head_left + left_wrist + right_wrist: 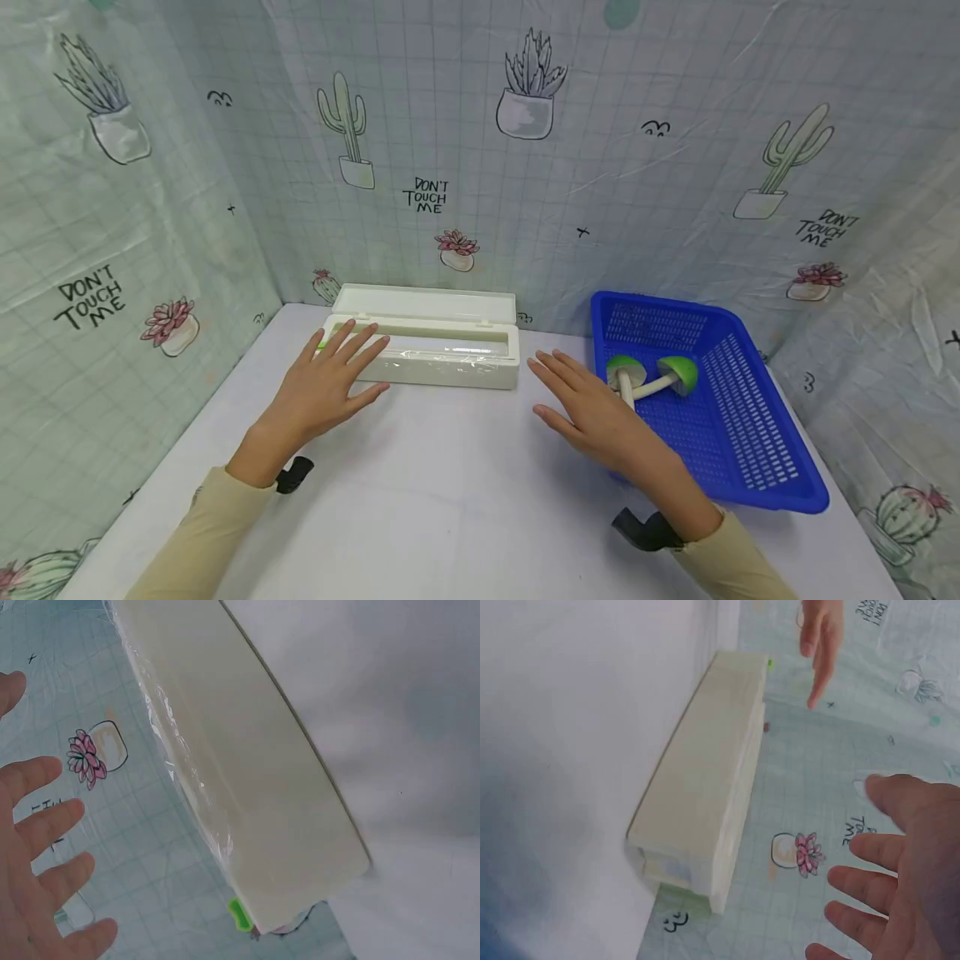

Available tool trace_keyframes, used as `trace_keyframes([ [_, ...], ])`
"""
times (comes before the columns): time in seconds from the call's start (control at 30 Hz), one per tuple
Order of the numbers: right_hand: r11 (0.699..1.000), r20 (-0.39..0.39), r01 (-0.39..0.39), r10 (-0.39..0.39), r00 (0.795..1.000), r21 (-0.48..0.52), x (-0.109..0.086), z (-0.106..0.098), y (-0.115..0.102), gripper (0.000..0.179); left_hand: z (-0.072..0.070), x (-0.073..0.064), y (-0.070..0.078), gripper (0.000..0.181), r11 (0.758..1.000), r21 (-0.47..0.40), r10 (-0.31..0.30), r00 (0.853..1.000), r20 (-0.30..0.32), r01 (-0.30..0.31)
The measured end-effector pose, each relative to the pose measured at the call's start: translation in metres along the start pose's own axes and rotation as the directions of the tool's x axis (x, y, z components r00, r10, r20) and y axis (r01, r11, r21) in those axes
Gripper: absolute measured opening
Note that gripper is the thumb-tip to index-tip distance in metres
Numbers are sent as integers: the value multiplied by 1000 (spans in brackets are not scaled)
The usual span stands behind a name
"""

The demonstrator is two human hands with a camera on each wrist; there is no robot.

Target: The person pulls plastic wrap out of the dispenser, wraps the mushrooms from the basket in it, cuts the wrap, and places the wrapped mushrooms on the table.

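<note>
A long white cling film dispenser (450,372) stands at the back of the table, its lid (427,300) raised behind it. Clear film hangs wrinkled over the front edge. A bright green piece (240,913) shows at its left end in the left wrist view. My left hand (311,396) has its fingers spread and overlaps the dispenser's left part in the head view, holding nothing. To the right of the dispenser, between it and the blue basket, hovers my right hand (596,417), fingers straight and no object in it.
On the right stands a blue plastic basket (738,417) with two green-capped toy mushrooms (678,375) inside, partly hidden by my right hand. A printed cactus curtain (480,150) encloses the white table (450,500) at the back and both sides.
</note>
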State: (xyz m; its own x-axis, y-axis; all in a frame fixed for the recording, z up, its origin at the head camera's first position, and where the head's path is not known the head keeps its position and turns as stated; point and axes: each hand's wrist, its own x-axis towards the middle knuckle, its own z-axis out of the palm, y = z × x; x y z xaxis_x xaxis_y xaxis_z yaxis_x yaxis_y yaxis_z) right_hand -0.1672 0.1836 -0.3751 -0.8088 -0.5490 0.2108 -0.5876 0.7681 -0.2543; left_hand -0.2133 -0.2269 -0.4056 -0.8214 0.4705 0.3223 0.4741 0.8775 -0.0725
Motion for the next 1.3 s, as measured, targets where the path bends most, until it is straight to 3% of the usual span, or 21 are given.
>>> trace_keyframes([
  [0.3,999,-61,38,-36,998,32,19,13,-9,60,7,-8,-21,72,999,-50,13,996,-87,-17],
  [0.53,997,-128,73,-67,990,38,36,25,-13,55,11,-11,-39,75,989,-130,45,983,-176,-68],
  [0.63,996,-150,63,-54,987,61,42,29,-15,52,15,-15,-47,75,979,-199,11,980,-198,-51],
  [0.83,990,-164,-25,48,985,139,54,36,-15,41,20,-20,-58,72,958,-285,-73,970,-233,4],
  [1.0,978,-163,-98,130,978,186,61,44,-12,31,19,-19,-60,65,924,-380,-149,961,-231,52],
  [1.17,971,-176,-130,167,970,202,66,49,-10,30,18,-18,-61,60,911,-410,-164,956,-243,52],
  [1.3,969,-183,-139,177,967,207,68,51,-8,29,20,-17,-61,56,892,-447,-181,959,-217,68],
])
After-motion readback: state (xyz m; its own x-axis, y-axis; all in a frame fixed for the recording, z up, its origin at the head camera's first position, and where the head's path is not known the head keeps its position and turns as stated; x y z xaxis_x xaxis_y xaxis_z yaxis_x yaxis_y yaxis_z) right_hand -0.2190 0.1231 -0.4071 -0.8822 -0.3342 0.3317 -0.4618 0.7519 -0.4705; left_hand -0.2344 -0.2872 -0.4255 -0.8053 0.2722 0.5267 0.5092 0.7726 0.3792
